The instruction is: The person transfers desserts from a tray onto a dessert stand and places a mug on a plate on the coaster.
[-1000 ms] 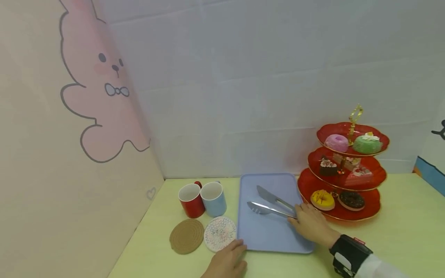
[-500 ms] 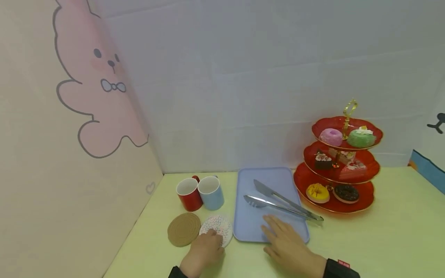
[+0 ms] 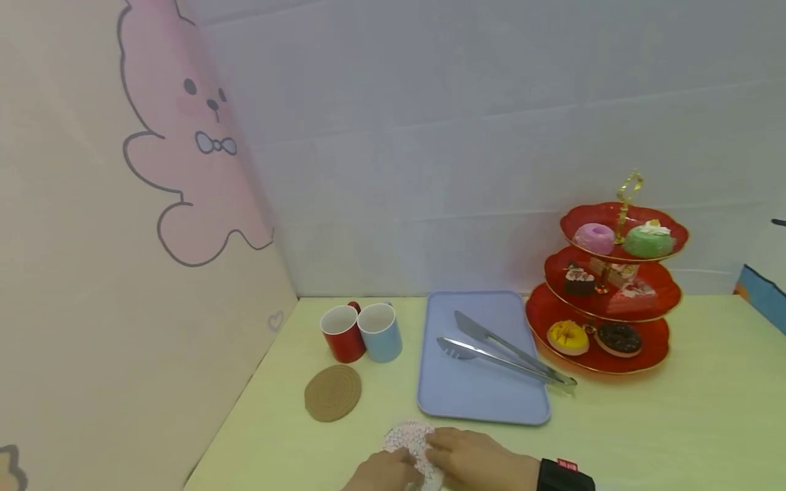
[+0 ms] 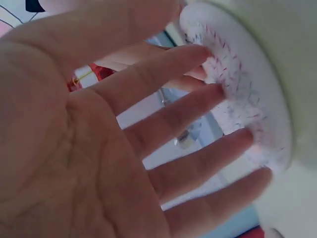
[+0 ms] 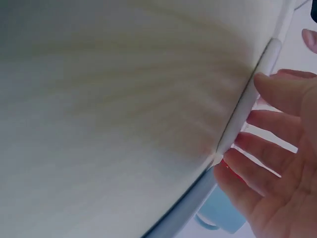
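Note:
A round white woven coaster (image 3: pixel 408 436) with pink and grey flecks lies at the near edge of the head view. My left hand (image 3: pixel 383 470) touches it from the left; in the left wrist view its spread, fairly straight fingers (image 4: pixel 173 116) end on the flecked face of the coaster (image 4: pixel 247 99). From the right my right hand (image 3: pixel 475 458) touches the same coaster. Seen from the right wrist, the coaster is edge-on, with the thumb and extended fingertips of the right hand (image 5: pixel 272 144) right at its rim. Part of the coaster is hidden under both hands.
Behind the hands lies a blue tray (image 3: pixel 457 399) with metal tongs (image 3: pixel 491 358) across it. A brown coaster (image 3: pixel 333 393), a red mug (image 3: pixel 344 334) and a light blue mug (image 3: pixel 381 334) stand left. A three-tier red cake stand (image 3: pixel 657 354) holds toy sweets at right.
My right hand has left the tongs on the tray and come to the white coaster. The left hand reached the coaster, which has moved nearer and right, away from the brown one.

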`<move>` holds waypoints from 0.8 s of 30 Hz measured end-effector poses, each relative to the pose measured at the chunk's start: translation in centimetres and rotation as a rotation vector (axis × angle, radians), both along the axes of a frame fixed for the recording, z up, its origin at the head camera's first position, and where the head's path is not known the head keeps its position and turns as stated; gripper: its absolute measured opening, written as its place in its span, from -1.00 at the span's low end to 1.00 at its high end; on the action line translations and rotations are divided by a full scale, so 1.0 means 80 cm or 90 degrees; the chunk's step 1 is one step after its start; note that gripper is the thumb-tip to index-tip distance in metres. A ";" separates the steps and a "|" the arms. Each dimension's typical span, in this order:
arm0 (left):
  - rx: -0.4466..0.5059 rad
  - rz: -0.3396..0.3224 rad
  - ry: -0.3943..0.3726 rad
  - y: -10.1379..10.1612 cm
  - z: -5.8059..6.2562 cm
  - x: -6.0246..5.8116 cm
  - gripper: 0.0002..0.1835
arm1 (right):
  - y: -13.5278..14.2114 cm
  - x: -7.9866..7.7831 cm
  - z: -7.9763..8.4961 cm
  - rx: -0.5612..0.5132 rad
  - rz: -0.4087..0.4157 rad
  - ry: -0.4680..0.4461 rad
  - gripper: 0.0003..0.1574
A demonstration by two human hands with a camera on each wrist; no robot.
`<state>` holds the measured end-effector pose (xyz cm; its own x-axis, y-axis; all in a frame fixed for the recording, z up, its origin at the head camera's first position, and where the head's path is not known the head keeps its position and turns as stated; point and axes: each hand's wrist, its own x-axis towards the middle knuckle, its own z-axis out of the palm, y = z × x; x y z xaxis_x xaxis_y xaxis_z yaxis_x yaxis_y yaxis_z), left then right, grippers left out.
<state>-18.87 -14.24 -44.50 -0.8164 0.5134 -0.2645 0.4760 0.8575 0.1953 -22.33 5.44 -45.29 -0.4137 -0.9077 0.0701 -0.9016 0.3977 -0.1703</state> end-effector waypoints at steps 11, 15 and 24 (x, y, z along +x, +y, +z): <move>-0.020 -0.234 0.284 0.012 -0.087 0.005 -0.35 | 0.034 0.011 0.015 0.049 -0.078 0.000 -0.54; -0.047 -0.340 0.126 0.032 -0.051 -0.008 -0.33 | 0.058 0.018 0.017 0.057 -0.135 -0.046 -0.63; -0.041 -0.346 -0.160 0.136 -0.040 -0.040 -0.36 | 0.132 0.028 0.014 0.028 -0.313 -0.229 -0.88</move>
<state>-22.09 -3.33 -47.70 -0.3498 0.8157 -0.4606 0.7951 0.5186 0.3144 -20.12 15.97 -44.21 -0.7760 -0.6030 -0.1852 -0.4994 0.7667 -0.4034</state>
